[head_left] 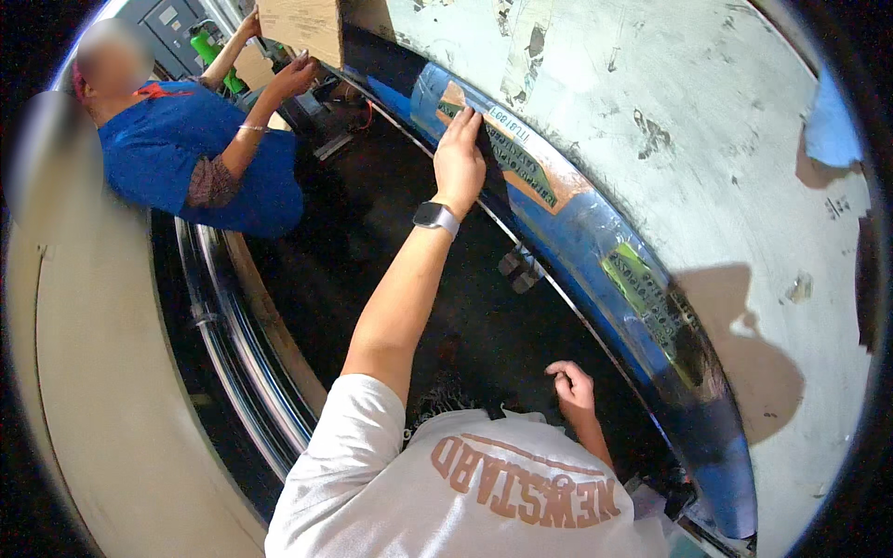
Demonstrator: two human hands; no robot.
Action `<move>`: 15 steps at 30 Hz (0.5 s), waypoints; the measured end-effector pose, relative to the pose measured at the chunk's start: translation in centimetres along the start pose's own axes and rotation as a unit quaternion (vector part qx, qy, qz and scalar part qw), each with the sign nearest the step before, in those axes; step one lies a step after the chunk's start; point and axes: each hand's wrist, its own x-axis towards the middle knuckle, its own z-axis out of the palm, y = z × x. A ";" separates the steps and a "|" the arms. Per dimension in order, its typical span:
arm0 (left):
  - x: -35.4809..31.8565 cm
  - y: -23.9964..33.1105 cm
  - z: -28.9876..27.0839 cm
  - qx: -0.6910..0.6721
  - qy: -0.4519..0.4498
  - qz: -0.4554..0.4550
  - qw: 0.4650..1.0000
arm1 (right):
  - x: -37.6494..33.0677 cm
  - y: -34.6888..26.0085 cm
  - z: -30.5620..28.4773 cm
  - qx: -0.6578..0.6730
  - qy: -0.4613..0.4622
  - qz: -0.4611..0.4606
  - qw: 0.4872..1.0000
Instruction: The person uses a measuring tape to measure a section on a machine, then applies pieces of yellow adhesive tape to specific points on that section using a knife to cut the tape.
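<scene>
My left hand point(460, 158), with a watch point(434, 217) on its wrist, reaches forward. Its fingers are stretched out and rest on the blue edge strip point(595, 244) of a long surface. Under the fingertips lies a tan and green taped label point(530, 181) with dark marks. Farther along the strip, to the right, a yellow-green label point(634, 279) sits under clear tape. My right hand point(572, 383) hangs low in front of my body, off the strip. Its fingers are curled in, and nothing shows in them.
A person in a blue top point(209, 153) stands at the far left, hands at a cardboard piece point(302, 28). Right of the strip spreads a worn pale surface point(688, 167). Shiny metal rails point(242, 344) run beside a beige surface point(102, 353) on the left.
</scene>
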 end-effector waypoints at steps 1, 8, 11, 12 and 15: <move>-0.2 0.5 0.2 0.038 -0.012 0.018 0.999 | -0.5 1.0 0.2 0.011 0.016 0.014 1.000; 2.8 -2.3 -1.3 -0.217 -0.086 -0.064 0.970 | 5.3 -2.8 2.8 -0.013 -0.086 0.044 0.995; 3.8 -5.5 -2.4 -0.347 -0.020 -0.180 0.920 | 10.0 -5.8 3.5 0.034 -0.051 0.020 0.998; 3.8 -6.4 -2.2 -0.299 -0.020 -0.133 0.945 | 11.1 -6.8 4.2 0.045 -0.026 0.004 0.999; 3.6 -5.6 -2.1 -0.143 -0.026 0.063 0.987 | 12.6 -8.3 5.9 0.063 -0.009 -0.001 0.998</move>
